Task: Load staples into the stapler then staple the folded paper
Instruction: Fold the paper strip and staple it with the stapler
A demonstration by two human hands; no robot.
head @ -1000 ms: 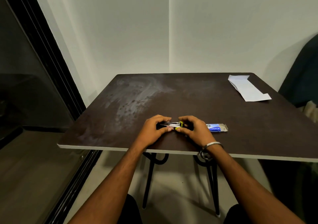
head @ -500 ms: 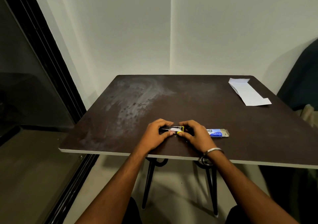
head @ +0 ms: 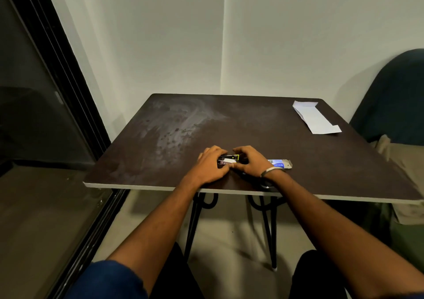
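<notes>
**A:** Dark brown table (head: 252, 119), and both hands are bunched together near its front edge on the stapler (head: 228, 160). Left hand (head: 212, 163) pins the base end, right hand (head: 249, 162) pinches the other end w/ the yellow bit. Looks like the loading step imo, something pale and shiny shows in the gap between the thumbs, but it's too small to say if that's the staple strip or just the open channel.

**B:** Yeah can't tell either. Tip for that step: keep the left hand clamped on the body so it doesn't skid, seat the strip flat w/ legs down in the track, then shut the top slowly. If it goes in crooked it'll prob jam.

**A:** Where's everything else tho?

**B:** Staple box (head: 280, 163) (blue label, flap open) sits just beside the right wrist, on its outer side, so refills are an easy grab. Folded paper (head: 315, 120) is well apart, far ahead of the right hand and out to its right, near the back corner. Needs a reach afterwards.
</notes>
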